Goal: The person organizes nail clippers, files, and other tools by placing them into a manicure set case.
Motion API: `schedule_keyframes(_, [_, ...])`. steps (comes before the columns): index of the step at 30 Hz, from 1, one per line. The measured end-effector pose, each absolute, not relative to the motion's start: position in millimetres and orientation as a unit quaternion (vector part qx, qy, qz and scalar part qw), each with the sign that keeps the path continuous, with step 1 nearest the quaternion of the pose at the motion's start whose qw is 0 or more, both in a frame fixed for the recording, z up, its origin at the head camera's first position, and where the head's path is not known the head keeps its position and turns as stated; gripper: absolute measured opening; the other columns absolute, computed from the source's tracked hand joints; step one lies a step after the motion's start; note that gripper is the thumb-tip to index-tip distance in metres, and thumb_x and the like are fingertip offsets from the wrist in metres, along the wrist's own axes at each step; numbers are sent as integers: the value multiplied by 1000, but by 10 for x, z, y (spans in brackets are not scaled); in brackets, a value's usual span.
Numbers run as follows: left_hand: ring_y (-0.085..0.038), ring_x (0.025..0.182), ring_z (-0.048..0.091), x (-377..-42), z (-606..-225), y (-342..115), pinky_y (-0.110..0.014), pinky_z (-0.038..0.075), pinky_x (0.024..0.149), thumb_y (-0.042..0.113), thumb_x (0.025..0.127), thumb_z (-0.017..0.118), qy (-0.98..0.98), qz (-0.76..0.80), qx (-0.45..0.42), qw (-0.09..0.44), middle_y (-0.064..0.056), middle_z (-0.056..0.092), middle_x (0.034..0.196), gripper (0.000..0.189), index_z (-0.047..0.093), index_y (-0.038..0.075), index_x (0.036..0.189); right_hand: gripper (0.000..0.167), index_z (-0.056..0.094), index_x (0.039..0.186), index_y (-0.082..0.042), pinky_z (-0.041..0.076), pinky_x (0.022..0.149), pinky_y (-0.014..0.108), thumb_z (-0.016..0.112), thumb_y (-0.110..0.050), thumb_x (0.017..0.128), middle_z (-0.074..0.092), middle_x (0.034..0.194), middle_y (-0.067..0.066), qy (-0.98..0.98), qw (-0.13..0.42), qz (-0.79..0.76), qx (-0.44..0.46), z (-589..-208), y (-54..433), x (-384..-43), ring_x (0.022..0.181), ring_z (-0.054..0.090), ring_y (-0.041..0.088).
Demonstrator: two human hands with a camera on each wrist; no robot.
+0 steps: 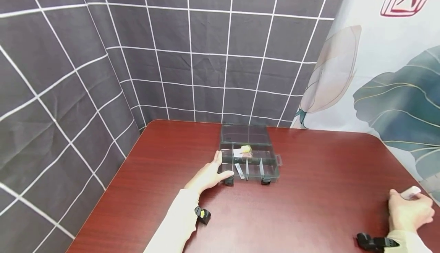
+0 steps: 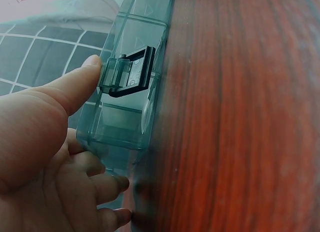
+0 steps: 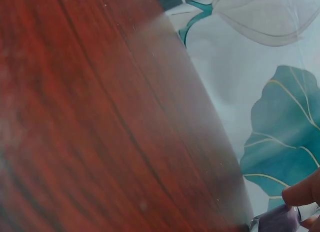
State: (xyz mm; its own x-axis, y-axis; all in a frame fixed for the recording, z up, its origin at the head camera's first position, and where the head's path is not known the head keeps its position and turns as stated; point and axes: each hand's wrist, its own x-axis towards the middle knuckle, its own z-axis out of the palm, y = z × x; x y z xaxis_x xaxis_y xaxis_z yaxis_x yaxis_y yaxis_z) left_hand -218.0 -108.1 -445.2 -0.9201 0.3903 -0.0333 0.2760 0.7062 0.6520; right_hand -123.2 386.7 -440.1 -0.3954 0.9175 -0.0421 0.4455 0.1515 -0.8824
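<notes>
A translucent grey-green compartment box [image 1: 254, 171] lies on the table with its lid [image 1: 245, 133] swung back. My left hand [image 1: 207, 174] holds its left front corner. The left wrist view shows the thumb on the front rim beside a black latch [image 2: 134, 74] and the other fingers at the box's side. Inside the box are a small yellow-and-white item [image 1: 245, 150] and a clear strip [image 1: 239, 171]. Far to the right, my right hand [image 1: 409, 211] grips a small, white-ended, bottle-like item [image 1: 410, 192]; the right wrist view shows its glossy purplish body [image 3: 277, 221], partly cut off.
The red-brown wooden table [image 1: 309, 192] runs between the two hands. A dark tiled-pattern cloth [image 1: 206, 65] hangs behind and at the left. A white curtain with leaf prints [image 1: 395, 104] borders the right edge.
</notes>
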Motion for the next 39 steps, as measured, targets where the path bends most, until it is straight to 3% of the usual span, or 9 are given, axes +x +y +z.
schedule_keyframes(2, [-34,125,42,-2170,-4458,-1080,-42,35,100,51,87,56,921,336,180,85,-16,10,153,90,14,1,148,38,48,109,8,19,106,49,57,-17,82,34,128,35,-732,260,420,-469,-4413,3873,-1228,128,20,47])
schedule_keyframes(4, [-35,125,42,-2167,-4462,-1078,-42,35,100,51,87,57,921,336,180,83,-15,10,153,90,14,1,148,48,39,114,19,18,103,54,56,-15,83,33,124,40,-749,260,402,-457,-4420,3884,-1233,125,23,53])
schedule_keyframes(12, [-32,126,41,-2208,-4463,-1081,-40,34,102,51,88,56,922,334,177,83,-14,9,154,89,12,2,149,23,44,84,8,23,98,54,61,-7,79,42,83,27,-774,279,376,-427,-4439,3920,-1261,113,35,53])
schedule_keyframes(17, [-31,130,34,-2219,-4459,-1086,-40,31,104,51,88,55,921,337,176,87,-13,8,154,90,11,2,149,29,45,94,14,24,97,55,59,-6,78,42,99,39,-799,277,347,-406,-4448,3919,-1278,109,36,55])
schedule_keyframes(25, [-32,125,42,-2187,-4452,-1085,-40,34,101,51,88,55,923,331,177,88,-16,10,153,88,13,2,149,36,48,111,13,21,95,58,57,-6,82,44,108,37,-815,298,332,-369,-4516,3887,-1274,111,36,55])
schedule_keyframes(30, [-32,127,39,-2195,-4456,-1085,-40,32,103,49,89,56,921,336,177,90,-15,8,154,88,12,2,149,44,52,126,4,27,99,49,60,-14,86,55,99,13,-827,284,335,-352,-4453,3808,-1339,116,42,45])
schedule_keyframes(32, [-32,129,37,-2201,-4458,-1084,-40,32,103,48,89,56,920,337,177,90,-15,8,154,88,11,2,148,47,50,131,1,28,100,46,60,-16,88,58,106,8,-832,273,335,-347,-4428,3757,-1378,119,43,41])
schedule_keyframes(37, [-32,129,36,-2205,-4459,-1078,-40,32,103,50,88,55,921,334,178,90,-15,8,154,89,11,2,149,50,47,134,-1,29,100,47,60,-16,88,51,124,26,-846,263,336,-320,-4414,3613,-1459,119,43,41])
schedule_keyframes(39, [-32,129,36,-2204,-4459,-1076,-40,32,103,51,88,55,922,333,176,91,-14,8,154,89,11,3,149,49,48,133,0,30,97,48,60,-15,88,51,120,28,-850,263,335,-309,-4411,3560,-1487,115,45,41])
